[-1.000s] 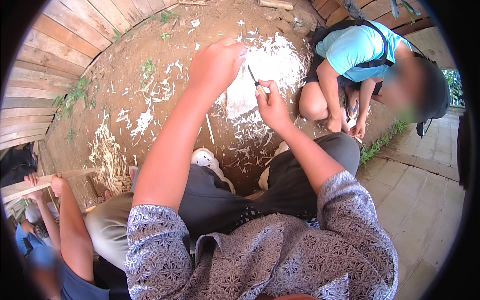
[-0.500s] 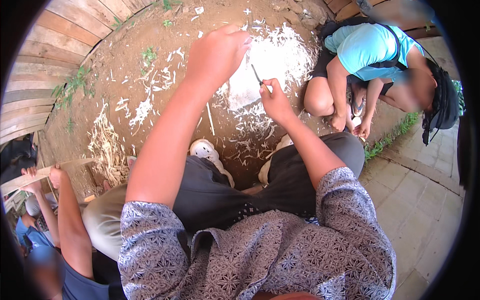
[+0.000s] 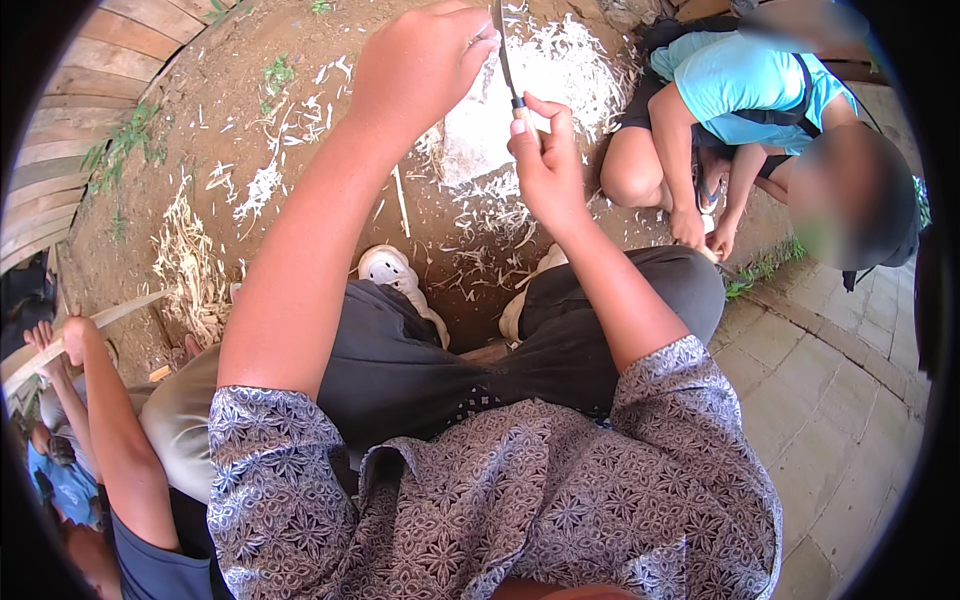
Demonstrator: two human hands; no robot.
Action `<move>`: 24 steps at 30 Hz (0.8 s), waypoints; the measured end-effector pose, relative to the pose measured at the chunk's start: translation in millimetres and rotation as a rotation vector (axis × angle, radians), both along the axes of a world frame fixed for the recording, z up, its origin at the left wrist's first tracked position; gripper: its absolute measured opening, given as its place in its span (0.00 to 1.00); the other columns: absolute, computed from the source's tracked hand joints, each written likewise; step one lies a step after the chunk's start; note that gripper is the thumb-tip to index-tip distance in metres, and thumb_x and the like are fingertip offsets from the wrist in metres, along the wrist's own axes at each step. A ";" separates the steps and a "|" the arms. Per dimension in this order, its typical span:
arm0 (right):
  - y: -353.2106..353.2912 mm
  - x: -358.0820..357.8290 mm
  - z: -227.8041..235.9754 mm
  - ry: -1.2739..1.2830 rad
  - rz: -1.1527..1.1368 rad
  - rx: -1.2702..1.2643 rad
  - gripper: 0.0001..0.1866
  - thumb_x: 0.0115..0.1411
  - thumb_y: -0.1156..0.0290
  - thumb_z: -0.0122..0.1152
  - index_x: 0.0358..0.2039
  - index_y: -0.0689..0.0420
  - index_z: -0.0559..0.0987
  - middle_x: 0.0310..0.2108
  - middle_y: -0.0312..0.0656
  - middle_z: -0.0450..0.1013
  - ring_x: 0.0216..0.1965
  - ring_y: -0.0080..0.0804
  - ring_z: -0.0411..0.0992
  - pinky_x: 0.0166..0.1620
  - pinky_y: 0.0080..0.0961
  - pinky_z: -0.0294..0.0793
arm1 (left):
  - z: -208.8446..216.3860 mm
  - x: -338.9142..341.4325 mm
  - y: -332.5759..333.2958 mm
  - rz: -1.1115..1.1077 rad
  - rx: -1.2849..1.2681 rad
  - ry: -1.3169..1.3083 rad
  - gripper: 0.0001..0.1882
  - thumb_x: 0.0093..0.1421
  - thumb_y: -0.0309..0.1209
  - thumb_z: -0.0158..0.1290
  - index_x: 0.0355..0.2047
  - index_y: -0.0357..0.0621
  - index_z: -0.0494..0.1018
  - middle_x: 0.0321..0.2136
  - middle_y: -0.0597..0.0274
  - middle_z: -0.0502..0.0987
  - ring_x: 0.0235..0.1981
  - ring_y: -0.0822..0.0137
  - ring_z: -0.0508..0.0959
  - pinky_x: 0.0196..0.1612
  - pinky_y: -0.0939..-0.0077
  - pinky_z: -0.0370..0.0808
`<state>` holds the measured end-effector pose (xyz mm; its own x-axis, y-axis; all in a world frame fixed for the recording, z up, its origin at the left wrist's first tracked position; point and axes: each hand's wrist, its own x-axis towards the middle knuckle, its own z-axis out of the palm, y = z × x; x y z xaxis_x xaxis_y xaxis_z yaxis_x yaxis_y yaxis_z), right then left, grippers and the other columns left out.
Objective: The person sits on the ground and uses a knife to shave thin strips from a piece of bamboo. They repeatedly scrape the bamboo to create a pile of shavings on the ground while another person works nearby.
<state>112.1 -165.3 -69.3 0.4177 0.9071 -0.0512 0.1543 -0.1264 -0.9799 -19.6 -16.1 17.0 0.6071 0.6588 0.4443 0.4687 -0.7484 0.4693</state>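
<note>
My right hand [image 3: 547, 168] is wrapped round the pale handle of a knife [image 3: 506, 68], thumb up along the grip. Its slim dark blade points up and away from me, close beside my left fingers. Farther out, my left hand [image 3: 425, 62] is closed in a pinch; whatever it holds is lost in the glare and behind the fingers. Beneath both hands lies a pale, flat-looking block or slab [image 3: 462, 150], partly washed out by bright light. Thin white shavings [image 3: 575, 75] are heaped on and around it.
A person in a light blue shirt [image 3: 745, 85] crouches at the right, hands low near my knee. Another person's hands at the left hold a long pale wooden strip [image 3: 120, 310]. A shavings pile [image 3: 188, 265] lies on the dirt. A plank wall [image 3: 70, 150] stands left; paving [image 3: 820, 430] lies right.
My right hand has raised the knife, its blade now upright beside my left hand. My left hand has shifted slightly up and left. The view has shifted a little.
</note>
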 end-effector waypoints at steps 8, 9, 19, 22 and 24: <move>-1.0 -0.5 -5.8 -0.062 0.003 -0.020 0.18 0.73 0.65 0.53 0.59 0.57 0.66 0.26 0.37 0.72 0.26 0.21 0.68 0.31 0.26 0.68 | 11.7 -2.8 -4.6 -0.040 -0.036 -0.012 0.06 0.59 0.31 0.58 0.30 0.41 0.78 0.31 0.50 0.78 0.35 0.44 0.79 0.37 0.53 0.76; 3.2 2.2 -11.9 -0.072 0.016 -0.116 0.18 0.73 0.65 0.53 0.58 0.57 0.65 0.27 0.39 0.73 0.27 0.23 0.69 0.33 0.28 0.70 | 10.7 -2.4 -2.7 -0.037 -0.006 0.003 0.06 0.59 0.31 0.58 0.30 0.41 0.78 0.31 0.50 0.79 0.35 0.44 0.79 0.37 0.53 0.76; 6.5 14.5 -35.3 -0.051 0.054 -0.238 0.18 0.72 0.65 0.53 0.58 0.57 0.65 0.28 0.42 0.74 0.27 0.26 0.70 0.35 0.29 0.71 | 10.5 -0.9 4.0 -0.062 0.056 -0.028 0.06 0.59 0.30 0.59 0.29 0.40 0.78 0.31 0.49 0.79 0.35 0.43 0.79 0.38 0.52 0.76; 4.6 2.9 9.6 0.063 0.053 -0.103 0.20 0.71 0.64 0.54 0.58 0.57 0.66 0.34 0.49 0.78 0.30 0.33 0.75 0.41 0.33 0.74 | 8.1 -2.8 0.6 -0.054 0.045 -0.022 0.07 0.58 0.30 0.59 0.29 0.39 0.78 0.31 0.48 0.79 0.34 0.43 0.79 0.38 0.52 0.76; -3.2 14.9 -41.5 -0.074 0.033 -0.305 0.18 0.72 0.67 0.53 0.59 0.56 0.66 0.30 0.41 0.75 0.27 0.25 0.70 0.36 0.29 0.72 | 7.7 4.7 -1.1 -0.072 0.051 -0.064 0.07 0.58 0.30 0.59 0.29 0.39 0.78 0.30 0.48 0.78 0.34 0.42 0.79 0.38 0.52 0.76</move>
<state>127.0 -168.5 -110.8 0.4012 0.8676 -0.2938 0.2326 -0.4067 -0.8834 -14.8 -17.2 24.7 0.6212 0.5901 0.5157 0.3833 -0.8028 0.4568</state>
